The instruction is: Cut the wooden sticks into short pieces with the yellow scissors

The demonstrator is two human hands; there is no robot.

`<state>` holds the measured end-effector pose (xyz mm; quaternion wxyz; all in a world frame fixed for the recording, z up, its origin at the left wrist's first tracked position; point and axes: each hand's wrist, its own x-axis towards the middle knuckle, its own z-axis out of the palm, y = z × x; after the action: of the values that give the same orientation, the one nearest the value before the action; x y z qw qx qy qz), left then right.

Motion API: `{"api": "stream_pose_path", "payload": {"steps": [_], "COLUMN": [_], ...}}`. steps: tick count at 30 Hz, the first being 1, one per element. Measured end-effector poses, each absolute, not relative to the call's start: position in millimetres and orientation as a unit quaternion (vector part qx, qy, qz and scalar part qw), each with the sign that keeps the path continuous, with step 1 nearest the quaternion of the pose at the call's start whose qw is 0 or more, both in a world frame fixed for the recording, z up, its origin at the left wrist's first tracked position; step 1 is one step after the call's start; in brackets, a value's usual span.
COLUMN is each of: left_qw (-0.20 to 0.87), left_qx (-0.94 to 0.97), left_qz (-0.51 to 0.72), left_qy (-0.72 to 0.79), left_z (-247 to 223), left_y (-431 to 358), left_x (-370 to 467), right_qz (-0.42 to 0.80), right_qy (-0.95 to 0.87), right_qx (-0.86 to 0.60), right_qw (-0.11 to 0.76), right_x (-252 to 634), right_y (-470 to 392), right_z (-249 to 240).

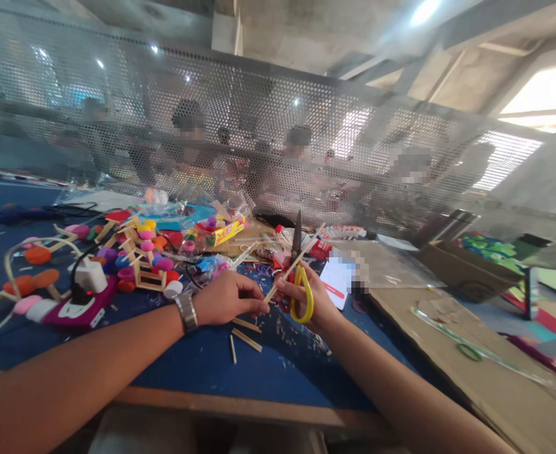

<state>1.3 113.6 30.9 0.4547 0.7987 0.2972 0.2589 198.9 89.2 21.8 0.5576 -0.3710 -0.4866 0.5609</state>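
Note:
My left hand, a metal watch on its wrist, pinches the near end of a thin wooden stick. The stick slants up and away to the right, passing my right hand. In that right hand are yellow-handled scissors, their dark blades pointing upward. My right fingers also touch the stick; whether they grip it is hard to tell. Several short cut sticks lie on the blue tabletop below my left hand, with small pale shavings scattered nearby.
To the left stand a small stick structure, coloured caps and a purple power strip with a white plug. A phone lies beyond my right hand. Cardboard and a brown box are at right. A perforated metal screen rises behind.

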Motion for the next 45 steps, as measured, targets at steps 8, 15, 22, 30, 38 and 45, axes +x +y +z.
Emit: {"api": "stream_pose_path", "payload": {"steps": [8, 15, 22, 30, 38, 45], "left_qw": [0.459, 0.458, 0.449, 0.423, 0.414, 0.434], "left_qx": [0.808, 0.825, 0.839, 0.848, 0.848, 0.833], "left_qz": [0.236, 0.216, 0.204, 0.194, 0.185, 0.170], "left_qy": [0.284, 0.250, 0.231, 0.253, 0.274, 0.298], "left_z": [34, 34, 33, 38, 36, 38], "left_y": [114, 117, 117, 114, 111, 109], "left_x": [1, -1, -3, -1, 1, 2], "right_qz": [0.553, 0.572, 0.569, 0.559, 0.533, 0.531], "right_qy": [-0.507, -0.494, -0.493, -0.497, -0.522, -0.538], "right_qx": [-0.358, -0.349, -0.345, -0.336, -0.348, -0.346], "right_qw": [0.556, 0.554, 0.560, 0.572, 0.567, 0.556], "right_x": [199, 200, 201, 199, 200, 200], "right_y": [93, 91, 91, 96, 100, 100], "right_z": [19, 25, 25, 21, 13, 13]}}
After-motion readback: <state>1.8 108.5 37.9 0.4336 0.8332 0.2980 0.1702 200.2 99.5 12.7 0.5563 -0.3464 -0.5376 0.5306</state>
